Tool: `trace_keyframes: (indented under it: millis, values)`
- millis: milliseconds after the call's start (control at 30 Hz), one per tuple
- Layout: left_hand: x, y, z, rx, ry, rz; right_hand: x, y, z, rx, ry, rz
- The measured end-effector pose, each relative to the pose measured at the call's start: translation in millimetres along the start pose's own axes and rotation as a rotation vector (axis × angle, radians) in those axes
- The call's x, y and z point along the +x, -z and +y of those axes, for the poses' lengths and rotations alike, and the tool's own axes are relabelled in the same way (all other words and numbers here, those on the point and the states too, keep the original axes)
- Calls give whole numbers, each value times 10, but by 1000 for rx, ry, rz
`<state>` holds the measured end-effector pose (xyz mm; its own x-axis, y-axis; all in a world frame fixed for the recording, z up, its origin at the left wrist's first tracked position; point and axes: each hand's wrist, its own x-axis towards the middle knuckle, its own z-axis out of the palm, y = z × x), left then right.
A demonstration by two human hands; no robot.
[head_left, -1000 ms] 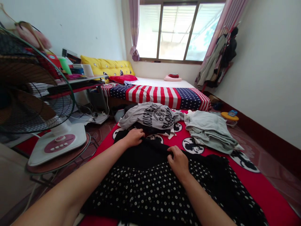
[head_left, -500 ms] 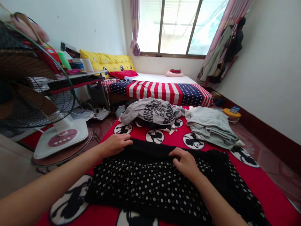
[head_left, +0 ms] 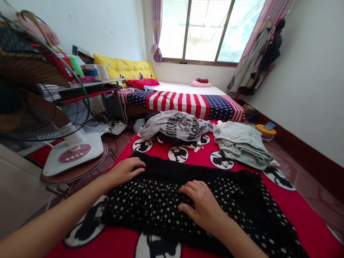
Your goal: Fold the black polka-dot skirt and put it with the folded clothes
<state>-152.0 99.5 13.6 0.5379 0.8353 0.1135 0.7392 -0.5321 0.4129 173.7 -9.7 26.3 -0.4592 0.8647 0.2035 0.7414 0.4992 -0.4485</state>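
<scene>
Loosely Spread on Red: Black Dotted Garment (head_left: 158, 204)

Fingers softly bent and gripping nothing, a left hand (head_left: 124, 173) rests at ten o'clock on the garment's plain black band, thumb apart. Near the centre, a right hand (head_left: 200, 202) arches over the dots, released, thumb and fingers parted in a loose C; how firmly its fingertips press cannot be told. Matte, lightly wrinkled and speckled with pale rings, the garment lies as a long strip, its band along the twelve o'clock edge; toward three o'clock the fabric bunches into thick folds. Beneath it lies a red cover (head_left: 119, 243) printed with white discs and dark figures. At twelve o'clock, a limp gray shirt (head_left: 174, 125) with black lettering sits heaped; at one, pale folded clothes (head_left: 239, 143) form a soft stack. At ten, a fan (head_left: 37, 114) with a wire cage and smooth white base stands on a round seat (head_left: 80, 167). Farther off at twelve is a bed (head_left: 177, 86) edged in stars-and-stripes cloth (head_left: 177, 102); at eleven, a plump yellow cushion (head_left: 123, 68).
</scene>
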Motion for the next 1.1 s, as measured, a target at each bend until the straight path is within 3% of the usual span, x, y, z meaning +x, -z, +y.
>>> trace_keyframes:
  millis: [200, 267, 367, 433, 500, 567, 733, 867, 967, 1100]
  values:
    - [253, -46, -150, -16, 8, 225, 87, 133, 2, 125, -12, -124]
    - [379, -50, -256, -27, 75, 232, 192, 171, 147, 120, -53, -25]
    - [538, -39, -408, -43, 171, 205, 362, 155, 525, -56, -202, 202]
    - [595, -17, -476, -57, 207, 169, 431, 125, 802, -177, -357, 221]
    - [606, 18, -505, -69, 229, 127, 438, 114, 1025, -208, -457, 140]
    - [578, 52, -504, -73, 244, 120, 390, 129, 1169, -163, -470, 77]
    - [433, -17, -475, -20, 352, 280, 219, 145, 1292, -14, -547, 161]
    - [361, -186, -491, 38, 446, 297, 190, 53, 1291, -73, -631, 185]
    - [364, -178, -486, 139, 455, 293, 192, 19, 1264, -95, -576, 255]
    - [326, 23, -252, 255, 266, 347, 54, 129, 1149, -69, -322, 431]
